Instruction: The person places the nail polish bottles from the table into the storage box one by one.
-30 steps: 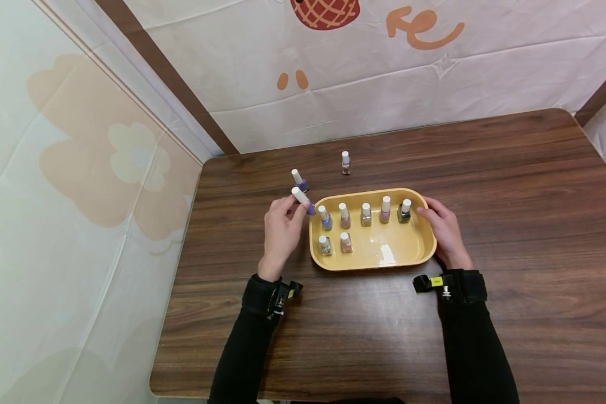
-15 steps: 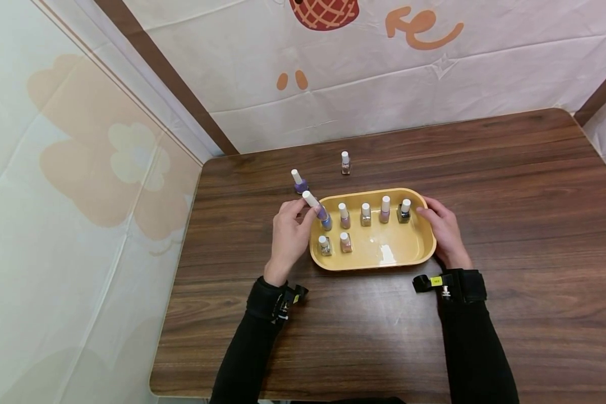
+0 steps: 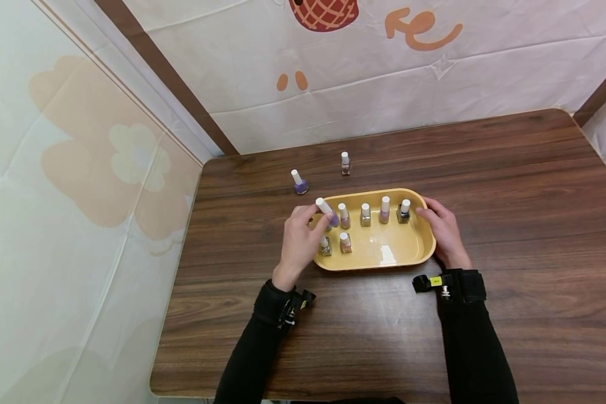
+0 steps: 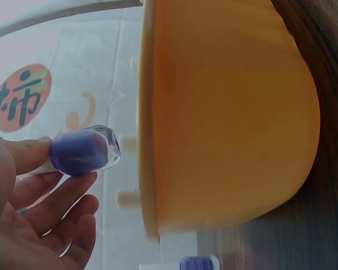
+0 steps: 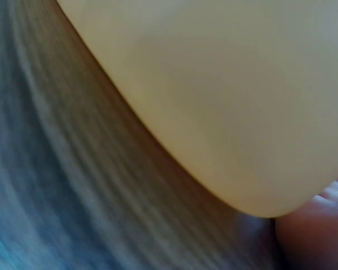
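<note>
My left hand (image 3: pixel 300 238) pinches a purple nail polish bottle (image 4: pixel 81 152) by its white cap, thumb against fingers. It is tilted, above the left end of the yellow tray (image 3: pixel 409 247). Seen from the left wrist, the bottle is up at rim height, outside the tray's wall (image 4: pixel 231 112). My right hand (image 3: pixel 446 233) grips the tray's right end, with the thumb over the rim. Inside stand several nail polish bottles, among them a black one (image 3: pixel 404 213) and a pink one (image 3: pixel 345 243). The left hand partly hides the blue bottle and a clear glittery one (image 3: pixel 325 247).
Behind the tray on the wooden table (image 3: pixel 510 224), a second purple bottle (image 3: pixel 300 184) stands at the left and a small brownish bottle (image 3: pixel 345 164) farther back. A printed cloth (image 3: pixel 363 84) hangs along the table's back edge.
My left hand has carried the purple bottle rightward, from beside the tray's left rim to over its inside. The right hand and the tray have stayed put.
</note>
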A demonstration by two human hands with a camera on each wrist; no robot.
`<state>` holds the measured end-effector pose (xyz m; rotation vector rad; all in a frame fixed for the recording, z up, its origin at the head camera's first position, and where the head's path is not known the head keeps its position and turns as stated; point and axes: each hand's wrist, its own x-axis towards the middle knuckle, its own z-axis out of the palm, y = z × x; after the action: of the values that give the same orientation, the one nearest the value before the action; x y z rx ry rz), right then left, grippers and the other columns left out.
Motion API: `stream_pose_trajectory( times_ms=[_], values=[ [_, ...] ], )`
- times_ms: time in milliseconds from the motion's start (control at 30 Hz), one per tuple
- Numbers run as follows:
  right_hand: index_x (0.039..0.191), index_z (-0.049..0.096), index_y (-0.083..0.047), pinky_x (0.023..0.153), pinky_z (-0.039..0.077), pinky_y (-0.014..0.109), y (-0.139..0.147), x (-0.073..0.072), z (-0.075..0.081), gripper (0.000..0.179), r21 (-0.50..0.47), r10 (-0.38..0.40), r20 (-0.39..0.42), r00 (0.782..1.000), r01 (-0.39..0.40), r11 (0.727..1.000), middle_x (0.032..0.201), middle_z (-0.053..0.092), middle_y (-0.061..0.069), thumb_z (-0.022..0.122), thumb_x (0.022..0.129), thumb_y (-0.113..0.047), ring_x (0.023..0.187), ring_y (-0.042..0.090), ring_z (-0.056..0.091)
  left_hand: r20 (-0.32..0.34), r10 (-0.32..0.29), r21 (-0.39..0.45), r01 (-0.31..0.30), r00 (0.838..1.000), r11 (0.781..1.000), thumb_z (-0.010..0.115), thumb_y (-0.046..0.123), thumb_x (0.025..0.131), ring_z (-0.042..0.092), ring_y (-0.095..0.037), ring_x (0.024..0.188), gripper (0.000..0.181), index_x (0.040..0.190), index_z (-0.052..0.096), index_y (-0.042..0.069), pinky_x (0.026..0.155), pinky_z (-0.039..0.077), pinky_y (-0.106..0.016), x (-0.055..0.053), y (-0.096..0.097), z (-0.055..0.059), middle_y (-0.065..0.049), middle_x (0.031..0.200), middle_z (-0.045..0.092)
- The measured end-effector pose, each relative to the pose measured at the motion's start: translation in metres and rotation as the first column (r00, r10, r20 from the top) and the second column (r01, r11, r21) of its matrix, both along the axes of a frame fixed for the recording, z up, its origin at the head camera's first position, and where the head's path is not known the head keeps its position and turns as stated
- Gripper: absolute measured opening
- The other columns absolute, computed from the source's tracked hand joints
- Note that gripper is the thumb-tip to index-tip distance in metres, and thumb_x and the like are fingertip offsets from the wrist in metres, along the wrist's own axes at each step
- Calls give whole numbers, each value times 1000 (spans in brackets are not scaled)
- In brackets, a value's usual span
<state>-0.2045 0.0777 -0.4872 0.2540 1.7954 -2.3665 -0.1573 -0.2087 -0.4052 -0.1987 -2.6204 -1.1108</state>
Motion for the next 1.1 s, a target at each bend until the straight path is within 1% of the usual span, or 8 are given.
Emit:
stream_pose_trajectory(
  times_ms=[100, 300, 433, 633, 767, 933, 1000, 1100],
  values=[
    [117, 64, -14, 78, 54, 15, 0, 0, 0, 24, 8, 1, 3, 1000, -1, 1000, 106, 62, -8, 63, 93, -17, 91, 3, 63, 11, -16, 7, 16, 1000, 1000, 66, 22, 92, 60, -25, 96, 18, 101, 72, 8, 79, 49, -36, 1, 4, -1, -8, 101, 72],
    [119, 63, -13, 79, 54, 15, 0, -1, 0, 27, 11, 11, 9, 1000, -11, 1000, 108, 61, -8, 64, 93, -19, 93, 4, 63, 5, -52, 24, 52, 999, 998, 68, 20, 91, 61, -27, 93, 15, 95, 71, 6, 75, 49, -39, 1, 11, -3, -8, 94, 71],
    [118, 63, -14, 79, 54, 15, 0, -1, 0, 25, 0, 13, 4, 1000, -13, 1000, 108, 62, -8, 65, 93, -18, 93, 4, 63, -1, -77, 19, 77, 997, 997, 68, 22, 91, 59, -23, 90, 15, 90, 70, 7, 74, 49, -36, 2, 14, -5, -7, 90, 70],
    [117, 64, -14, 79, 54, 15, 1, -1, -1, 25, 7, 14, 1, 1000, -14, 1000, 108, 62, -8, 65, 93, -18, 93, 3, 63, 5, -89, -3, 89, 996, 996, 69, 24, 89, 52, -22, 77, 16, 88, 70, 8, 64, 37, -25, 2, 21, -9, -7, 77, 60],
    [117, 64, -15, 79, 54, 15, 1, -1, -1, 24, 6, 15, 0, 1000, -15, 1000, 108, 62, -8, 64, 93, -18, 92, 3, 63, 21, -101, -17, 102, 995, 995, 69, 26, 90, 52, -24, 75, 17, 90, 70, 9, 63, 35, -26, 2, 24, -12, -8, 76, 60],
    [115, 64, -16, 78, 54, 16, 1, -2, -2, 22, -2, 12, -3, 1000, -12, 1000, 107, 62, -7, 64, 93, -17, 92, 4, 63, 14, -133, -22, 133, 991, 991, 68, 25, 90, 62, -24, 88, 15, 91, 71, 10, 76, 48, -33, 2, 28, -15, -4, 87, 70],
    [114, 65, -17, 79, 54, 16, 1, -2, -2, 21, -4, 10, -3, 1000, -10, 1000, 107, 62, -7, 64, 93, -17, 92, 4, 64, 8, -152, -15, 152, 988, 988, 68, 23, 90, 64, -25, 93, 13, 90, 71, 10, 85, 50, -38, 1, 30, -17, -3, 89, 72],
    [113, 65, -18, 79, 54, 16, 1, -2, -3, 21, -12, 7, -3, 1000, -7, 1000, 107, 62, -7, 64, 93, -16, 92, 5, 64, 4, -171, -22, 171, 985, 985, 68, 21, 90, 64, -23, 94, 11, 88, 71, 11, 99, 46, -44, 1, 32, -18, -3, 88, 72]
  ],
)
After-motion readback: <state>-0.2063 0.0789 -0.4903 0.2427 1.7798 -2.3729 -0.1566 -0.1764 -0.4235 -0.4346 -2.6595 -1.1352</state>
